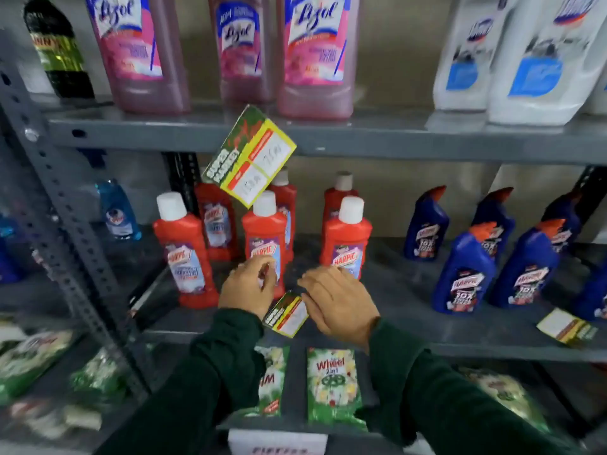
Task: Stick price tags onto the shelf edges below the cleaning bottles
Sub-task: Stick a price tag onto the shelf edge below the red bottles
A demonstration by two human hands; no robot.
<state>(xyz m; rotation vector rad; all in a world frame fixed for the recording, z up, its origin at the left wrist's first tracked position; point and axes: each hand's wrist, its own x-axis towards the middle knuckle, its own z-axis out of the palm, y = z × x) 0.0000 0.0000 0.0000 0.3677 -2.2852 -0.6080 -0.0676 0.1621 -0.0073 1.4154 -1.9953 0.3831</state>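
Green-and-yellow price tag (286, 314) sits at the shelf edge (460, 339); right hand (341, 305), at three o'clock, spreads flat to press it, left hand (247, 285) loosely curled.

Two hands, the left hand (247, 284) and right hand (340, 300), reach near a small price tag (286, 314) by the red bottles (264, 238) on the gray shelf (460, 336).

A grey metal shelving unit (361, 139) fills the view, its perforated upright (65, 205) slanting down on the left. Behind the shelves stands a plain beige wall (394, 54). Soft, even light falls on everything, leaving the lower tier dim.
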